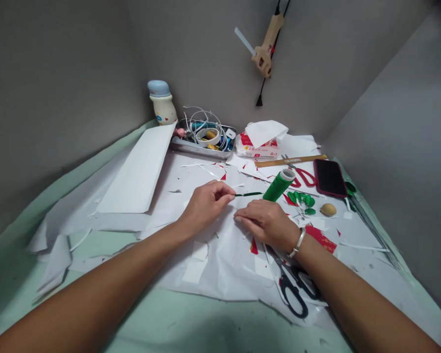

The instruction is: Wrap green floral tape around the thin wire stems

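Note:
My left hand [206, 205] pinches a thin green-wrapped stem [248, 194] between thumb and fingertips, with the stem pointing right. My right hand [265, 223], a silver bangle [297, 242] on its wrist, rests on the white paper [220, 255] just below the stem, with nothing visible in it. A roll of green floral tape [278, 186] lies beyond my fingers. Several glossy green leaf shapes [300, 199] sit to its lower right. Black-handled scissors [294, 290] lie near my right forearm.
Paper scraps cover the mat. Farther back are red-handled scissors [302, 176], a phone [330, 177], a ruler [290, 161], a tissue pack [260, 142], and a metal tray of cables [202, 147]. A glue gun [266, 44] hangs on the grey wall.

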The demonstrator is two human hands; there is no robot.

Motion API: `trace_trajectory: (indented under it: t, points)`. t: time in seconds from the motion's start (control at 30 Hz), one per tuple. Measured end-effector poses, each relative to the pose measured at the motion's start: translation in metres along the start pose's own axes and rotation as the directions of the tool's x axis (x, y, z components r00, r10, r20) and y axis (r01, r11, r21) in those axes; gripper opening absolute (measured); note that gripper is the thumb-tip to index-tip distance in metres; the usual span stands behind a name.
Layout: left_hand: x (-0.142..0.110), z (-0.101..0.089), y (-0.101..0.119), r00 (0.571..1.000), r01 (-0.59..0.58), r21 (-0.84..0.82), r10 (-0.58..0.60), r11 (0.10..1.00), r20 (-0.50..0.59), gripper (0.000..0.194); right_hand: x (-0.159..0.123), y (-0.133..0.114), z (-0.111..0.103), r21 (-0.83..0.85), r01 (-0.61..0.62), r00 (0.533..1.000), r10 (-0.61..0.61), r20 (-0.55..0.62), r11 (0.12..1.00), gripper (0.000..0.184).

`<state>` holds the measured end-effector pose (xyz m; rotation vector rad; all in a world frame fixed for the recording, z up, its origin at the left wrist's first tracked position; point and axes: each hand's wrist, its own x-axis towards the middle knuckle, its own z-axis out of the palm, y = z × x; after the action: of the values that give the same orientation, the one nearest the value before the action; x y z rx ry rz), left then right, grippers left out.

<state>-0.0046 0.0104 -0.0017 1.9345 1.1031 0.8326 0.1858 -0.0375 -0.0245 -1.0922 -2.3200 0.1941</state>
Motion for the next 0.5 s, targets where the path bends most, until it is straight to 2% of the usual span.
trace_trajectory:
  t: [0.1, 0.2, 0.27, 0.37, 0.5]
  points:
    - [-0.001, 0.003, -0.006, 0.992, -0.124, 0.227, 0.116, 0.966, 0.050, 0.015, 0.000, -0.003, -0.004, -0.070, 0.050, 0.998, -0.053, -0.043, 0.996, 0.018]
    - [-0.003, 0.006, -0.008, 0.963, -0.248, 0.301, 0.199, 0.921, 0.184, 0.019, 0.000, 0.002, -0.010, -0.024, -0.024, 0.991, 0.021, -0.134, 0.999, 0.018]
    - [-0.005, 0.007, -0.008, 0.949, -0.286, 0.312, 0.223, 0.906, 0.224, 0.020, 0.001, 0.007, -0.013, 0.035, -0.090, 0.978, 0.095, -0.186, 0.995, 0.019]
    - [-0.005, 0.006, -0.007, 0.957, -0.269, 0.349, 0.208, 0.898, 0.201, 0.019, 0.002, 0.012, -0.015, 0.091, -0.130, 0.972, 0.145, -0.186, 0.987, 0.018]
    - [-0.005, 0.004, -0.007, 0.979, -0.200, 0.392, 0.169, 0.898, 0.113, 0.018, 0.001, 0.009, -0.013, 0.086, -0.104, 0.985, 0.115, -0.129, 0.991, 0.016]
